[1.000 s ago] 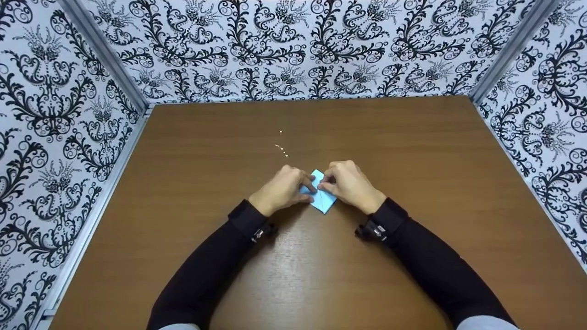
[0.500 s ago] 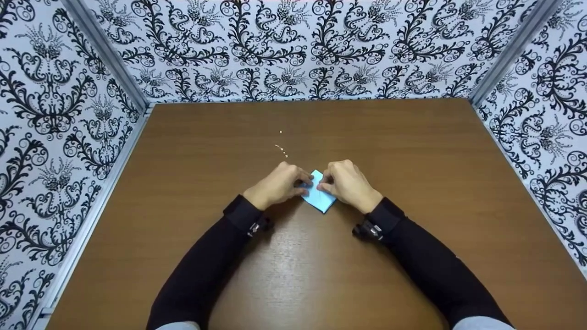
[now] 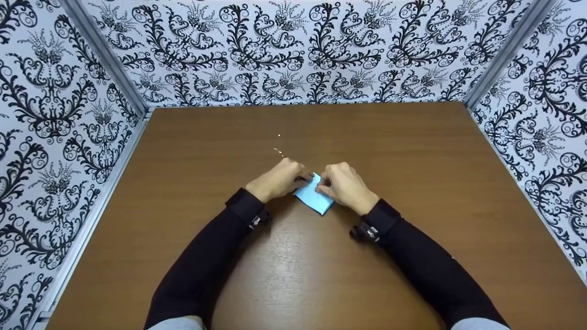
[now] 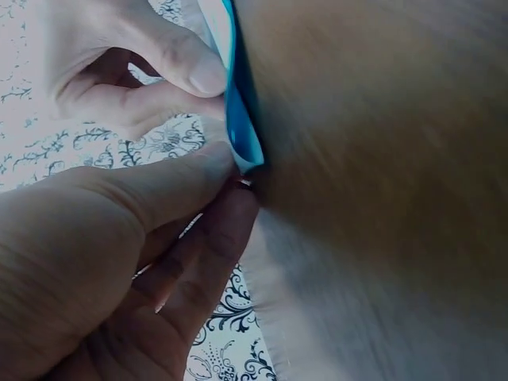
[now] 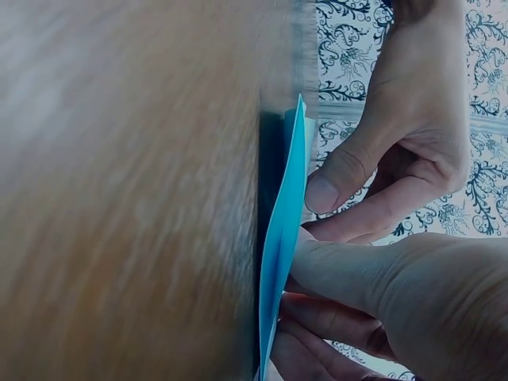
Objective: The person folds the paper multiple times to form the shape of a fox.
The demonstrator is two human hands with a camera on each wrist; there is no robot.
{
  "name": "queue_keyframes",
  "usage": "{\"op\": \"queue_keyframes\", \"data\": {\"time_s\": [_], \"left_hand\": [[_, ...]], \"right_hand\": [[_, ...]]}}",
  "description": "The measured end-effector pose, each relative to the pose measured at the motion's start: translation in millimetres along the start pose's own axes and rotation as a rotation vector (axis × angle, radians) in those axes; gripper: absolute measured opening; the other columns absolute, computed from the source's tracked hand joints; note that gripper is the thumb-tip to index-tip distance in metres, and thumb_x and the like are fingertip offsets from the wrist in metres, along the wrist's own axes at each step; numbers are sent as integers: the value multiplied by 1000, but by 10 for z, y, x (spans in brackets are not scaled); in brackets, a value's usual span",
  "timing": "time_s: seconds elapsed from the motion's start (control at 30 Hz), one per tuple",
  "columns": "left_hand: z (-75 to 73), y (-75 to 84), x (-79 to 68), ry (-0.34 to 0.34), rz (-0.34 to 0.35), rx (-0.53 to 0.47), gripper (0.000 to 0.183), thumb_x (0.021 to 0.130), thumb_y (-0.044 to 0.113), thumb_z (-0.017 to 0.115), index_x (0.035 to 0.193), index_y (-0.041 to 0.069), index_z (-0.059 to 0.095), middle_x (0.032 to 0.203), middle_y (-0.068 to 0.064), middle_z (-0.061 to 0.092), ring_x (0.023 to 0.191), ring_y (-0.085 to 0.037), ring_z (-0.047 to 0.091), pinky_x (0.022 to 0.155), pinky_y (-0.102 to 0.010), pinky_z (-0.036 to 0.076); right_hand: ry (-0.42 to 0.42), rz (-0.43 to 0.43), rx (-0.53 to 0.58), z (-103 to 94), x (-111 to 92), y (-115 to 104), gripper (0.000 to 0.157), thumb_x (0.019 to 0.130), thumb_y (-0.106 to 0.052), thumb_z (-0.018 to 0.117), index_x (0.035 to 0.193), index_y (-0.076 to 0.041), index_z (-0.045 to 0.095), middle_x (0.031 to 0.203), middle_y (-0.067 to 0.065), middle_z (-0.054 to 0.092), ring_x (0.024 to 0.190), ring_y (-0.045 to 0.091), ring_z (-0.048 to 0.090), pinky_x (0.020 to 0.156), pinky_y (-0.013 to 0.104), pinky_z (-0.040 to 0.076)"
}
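A small light blue folded paper [image 3: 313, 200] lies at an angle near the table's middle, one corner toward the person. My left hand [image 3: 280, 181] pinches its far left edge between thumb and fingertips. At the far right side, my right hand [image 3: 347, 188] grips the paper with bent fingers, its thumb lying on top. Seen from the left wrist, the edge of the paper [image 4: 242, 131] bulges into a narrow loop beside both thumbs. The right wrist view has the paper [image 5: 286, 230] edge-on, with layers slightly apart and the right thumb [image 5: 337, 266] against it. The fingertips under the paper are hidden.
Brown wooden table [image 3: 284, 266] lies beneath both forearms. A few tiny pale specks [image 3: 279, 151] are just beyond the left hand. Patterned black-and-white walls [image 3: 293, 50] with grey posts [image 3: 509, 55] enclose the back and sides. Each dark sleeve carries a wrist camera [image 3: 365, 232].
The paper's near-left part has spread out wider to the left, and the crease line seen earlier is gone from view. My left hand has shifted up to the far edge; the right stays nearly in place.
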State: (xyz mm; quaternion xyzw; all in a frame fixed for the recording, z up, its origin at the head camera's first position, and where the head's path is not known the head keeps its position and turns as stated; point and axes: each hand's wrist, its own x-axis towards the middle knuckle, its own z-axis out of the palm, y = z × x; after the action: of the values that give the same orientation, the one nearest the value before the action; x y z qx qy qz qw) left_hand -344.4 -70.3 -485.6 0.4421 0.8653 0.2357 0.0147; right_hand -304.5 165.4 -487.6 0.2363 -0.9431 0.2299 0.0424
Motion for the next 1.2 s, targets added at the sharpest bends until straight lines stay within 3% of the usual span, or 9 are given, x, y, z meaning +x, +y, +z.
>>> {"op": "queue_keyframes", "data": {"time_s": [0.23, 0.43, 0.93, 1.2], "left_hand": [[-3, -10, -21, -6, 18, 19, 21, 111, 0, 79, 129, -4, 88, 131, -20, 89, 125, -38, 87, 110, -46, 71], [-8, -11, -42, -5, 60, 57, 19, 112, 0, 76, 126, -4, 89, 131, -20, 89, 124, -37, 86, 109, -47, 71], [12, 50, -116, 8, 53, 51, 14, 110, -1, 80, 119, -4, 91, 125, -20, 90, 118, -35, 89, 103, -43, 73], [10, 60, -210, 17, 10, 41, 15, 109, 0, 82, 121, -3, 90, 128, -19, 90, 122, -36, 88, 106, -44, 73]], "right_hand": [[-3, -15, 3, -2, 3, -2, 14, 100, -17, 97, 91, -8, 92, 102, 11, 90, 87, 23, 76, 76, 43, 64], [3, -32, 8, 1, 4, 21, 12, 99, -15, 97, 91, -7, 92, 98, 10, 91, 89, 25, 81, 77, 46, 68], [-12, -1, -7, 26, 14, -16, 12, 102, -17, 95, 96, -7, 93, 99, 11, 90, 86, 24, 78, 75, 44, 67], [-15, 3, -3, 16, 7, -16, 12, 102, -18, 95, 98, -7, 93, 99, 11, 91, 88, 26, 82, 78, 47, 70]]}}
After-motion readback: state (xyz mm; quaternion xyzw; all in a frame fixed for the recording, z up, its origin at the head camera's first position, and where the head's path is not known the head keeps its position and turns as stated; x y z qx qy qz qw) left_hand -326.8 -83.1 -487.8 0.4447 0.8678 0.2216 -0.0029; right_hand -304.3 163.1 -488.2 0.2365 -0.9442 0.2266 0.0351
